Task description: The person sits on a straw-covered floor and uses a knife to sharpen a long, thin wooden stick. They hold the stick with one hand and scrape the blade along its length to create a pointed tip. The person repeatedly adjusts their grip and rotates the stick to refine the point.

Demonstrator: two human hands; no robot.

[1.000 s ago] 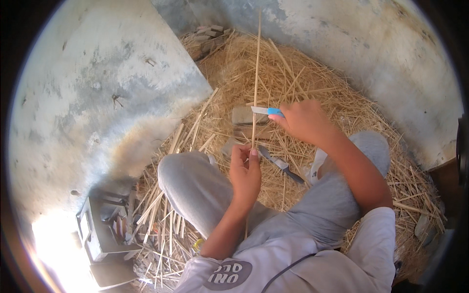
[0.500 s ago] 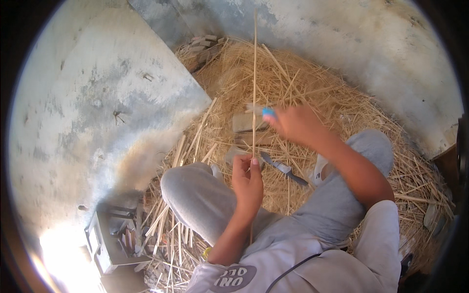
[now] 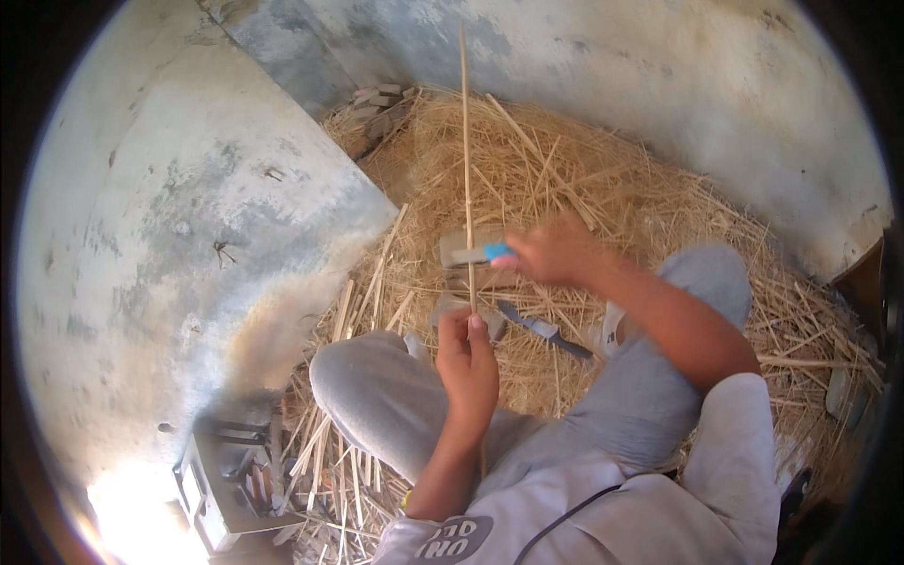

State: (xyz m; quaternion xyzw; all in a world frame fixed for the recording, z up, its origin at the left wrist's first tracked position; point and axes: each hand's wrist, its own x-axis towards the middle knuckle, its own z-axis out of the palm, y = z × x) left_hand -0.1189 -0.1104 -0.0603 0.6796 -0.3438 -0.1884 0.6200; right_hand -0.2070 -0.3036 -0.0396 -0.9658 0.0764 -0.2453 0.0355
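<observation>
My left hand pinches a long, thin bamboo strip between thumb and fingers near my lap. The strip stands out away from me, its far end reaching toward the back wall. My right hand, slightly blurred, is closed on a small knife with a bright blue handle. Its pale blade points left and crosses the strip a little beyond my left hand; whether it touches the strip, I cannot tell. A second, dark-bladed knife lies on the shavings between my legs.
Loose straw-coloured shavings cover the floor, with flat blocks among them. My grey-trousered legs are bent on both sides. Stained walls close in left and behind. A box-like holder stands at lower left, with cut strips nearby.
My right hand has drawn the blue-handled knife nearer and a little left, along the bamboo strip. The left hand keeps its pinch. The whole view has shifted slightly.
</observation>
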